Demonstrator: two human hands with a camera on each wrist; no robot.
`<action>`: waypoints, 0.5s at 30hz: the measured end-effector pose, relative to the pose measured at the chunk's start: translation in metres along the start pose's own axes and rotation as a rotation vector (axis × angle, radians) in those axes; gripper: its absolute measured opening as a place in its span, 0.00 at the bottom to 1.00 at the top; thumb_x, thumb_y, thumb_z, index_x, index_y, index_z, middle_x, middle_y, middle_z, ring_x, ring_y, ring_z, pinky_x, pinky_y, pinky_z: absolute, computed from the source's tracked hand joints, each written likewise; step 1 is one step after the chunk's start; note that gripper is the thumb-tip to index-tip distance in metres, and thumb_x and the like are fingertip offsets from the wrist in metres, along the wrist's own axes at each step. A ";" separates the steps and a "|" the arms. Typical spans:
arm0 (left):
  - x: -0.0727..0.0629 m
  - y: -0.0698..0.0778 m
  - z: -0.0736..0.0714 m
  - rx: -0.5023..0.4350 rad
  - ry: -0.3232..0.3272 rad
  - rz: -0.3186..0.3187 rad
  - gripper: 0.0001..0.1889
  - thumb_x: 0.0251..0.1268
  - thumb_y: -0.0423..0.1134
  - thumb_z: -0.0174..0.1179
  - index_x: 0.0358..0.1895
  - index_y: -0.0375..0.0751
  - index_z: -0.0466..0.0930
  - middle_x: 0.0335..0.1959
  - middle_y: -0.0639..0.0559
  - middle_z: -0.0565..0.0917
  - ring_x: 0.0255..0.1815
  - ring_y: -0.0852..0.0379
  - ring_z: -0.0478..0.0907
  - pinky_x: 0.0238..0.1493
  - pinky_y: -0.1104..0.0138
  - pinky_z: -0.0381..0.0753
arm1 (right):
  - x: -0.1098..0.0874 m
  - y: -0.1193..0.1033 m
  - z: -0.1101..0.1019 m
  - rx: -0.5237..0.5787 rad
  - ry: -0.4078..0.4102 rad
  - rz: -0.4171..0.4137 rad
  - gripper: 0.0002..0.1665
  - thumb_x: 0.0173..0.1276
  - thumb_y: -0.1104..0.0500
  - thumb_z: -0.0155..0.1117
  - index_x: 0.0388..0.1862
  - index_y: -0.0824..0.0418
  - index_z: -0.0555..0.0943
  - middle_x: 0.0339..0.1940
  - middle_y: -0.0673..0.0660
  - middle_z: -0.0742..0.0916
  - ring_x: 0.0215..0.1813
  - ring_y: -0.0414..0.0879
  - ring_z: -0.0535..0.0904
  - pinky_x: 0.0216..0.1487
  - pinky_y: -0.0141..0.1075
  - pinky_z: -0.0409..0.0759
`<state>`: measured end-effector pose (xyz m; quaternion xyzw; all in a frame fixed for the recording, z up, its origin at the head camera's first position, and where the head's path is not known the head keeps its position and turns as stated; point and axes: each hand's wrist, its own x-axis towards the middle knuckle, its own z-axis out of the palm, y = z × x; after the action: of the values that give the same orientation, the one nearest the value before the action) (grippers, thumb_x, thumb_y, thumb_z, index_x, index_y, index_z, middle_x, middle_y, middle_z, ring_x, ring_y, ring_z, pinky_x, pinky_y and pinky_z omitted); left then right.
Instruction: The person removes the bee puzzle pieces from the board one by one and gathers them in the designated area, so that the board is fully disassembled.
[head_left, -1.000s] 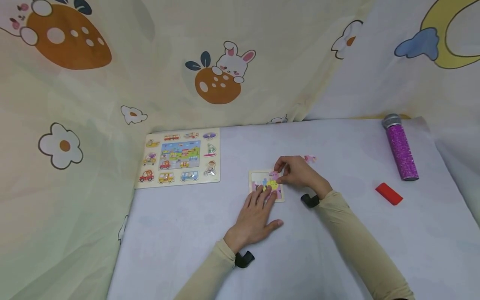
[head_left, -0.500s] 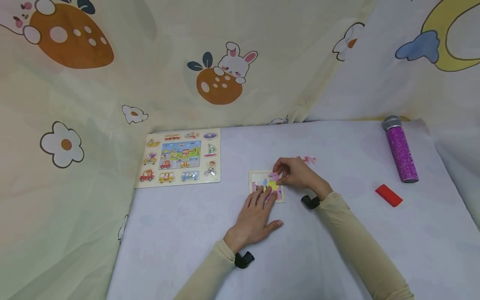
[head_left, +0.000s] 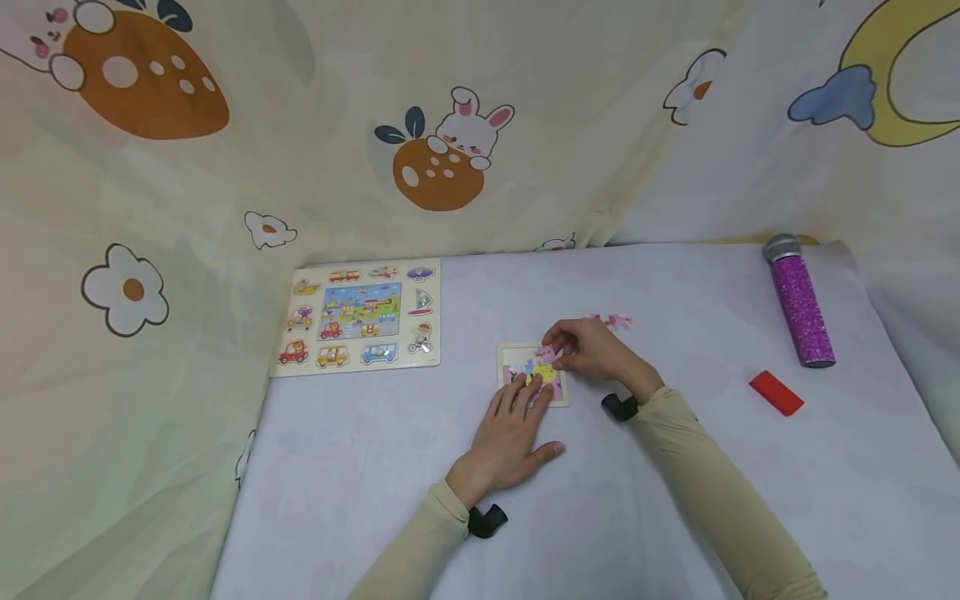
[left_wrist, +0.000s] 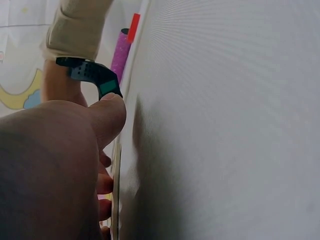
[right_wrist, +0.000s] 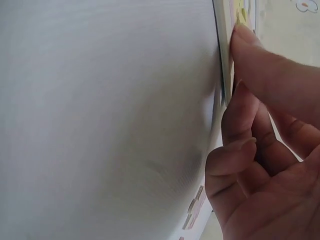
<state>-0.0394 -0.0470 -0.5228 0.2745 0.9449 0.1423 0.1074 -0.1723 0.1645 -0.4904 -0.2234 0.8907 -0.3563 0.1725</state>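
Note:
A small square jigsaw puzzle board (head_left: 499, 367) with a pale rim lies mid-table, partly filled with pink, yellow and blue pieces. My left hand (head_left: 506, 437) rests on its lower part, fingers extended and thumb out to the side. At the upper right of the board, my right hand (head_left: 596, 346) pinches a pink puzzle piece (head_left: 546, 353) between thumb and fingers; the fingertips hide part of it. In the right wrist view the thumb (right_wrist: 270, 70) touches the board's edge area, and the other fingers curl inward. Loose pink puzzle pieces (head_left: 619, 322) lie just beyond the right hand.
A larger vehicle puzzle board (head_left: 430, 337) lies at the back left. Toward the right are a glittery purple microphone (head_left: 804, 308) and a red block (head_left: 777, 393). A printed curtain (head_left: 330, 167) hangs behind the white-covered table (head_left: 345, 475).
Both hands stay at the small board. The right fingertips shift very slightly over its upper right, still pinching the pink piece; the view tilts a little.

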 end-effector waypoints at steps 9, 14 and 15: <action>0.000 0.001 0.001 0.010 0.007 -0.002 0.44 0.80 0.67 0.51 0.87 0.46 0.53 0.89 0.47 0.52 0.89 0.44 0.43 0.87 0.49 0.49 | -0.007 0.009 -0.005 0.024 0.029 -0.023 0.18 0.66 0.67 0.77 0.55 0.62 0.87 0.44 0.55 0.90 0.47 0.48 0.85 0.52 0.43 0.82; 0.000 0.002 0.002 0.024 0.003 -0.002 0.44 0.80 0.67 0.50 0.87 0.46 0.52 0.89 0.46 0.51 0.90 0.43 0.42 0.87 0.49 0.49 | -0.017 0.022 -0.020 0.028 0.063 0.014 0.18 0.69 0.67 0.74 0.57 0.60 0.86 0.45 0.55 0.90 0.47 0.48 0.83 0.51 0.42 0.81; 0.000 0.002 0.001 0.026 0.004 -0.002 0.44 0.79 0.67 0.50 0.87 0.45 0.52 0.89 0.46 0.51 0.90 0.43 0.42 0.87 0.49 0.49 | -0.019 0.025 -0.024 0.030 0.074 0.021 0.17 0.70 0.67 0.73 0.57 0.61 0.86 0.45 0.56 0.89 0.47 0.48 0.83 0.51 0.41 0.81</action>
<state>-0.0380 -0.0450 -0.5235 0.2746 0.9472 0.1303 0.1018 -0.1740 0.2041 -0.4890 -0.1982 0.8933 -0.3758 0.1463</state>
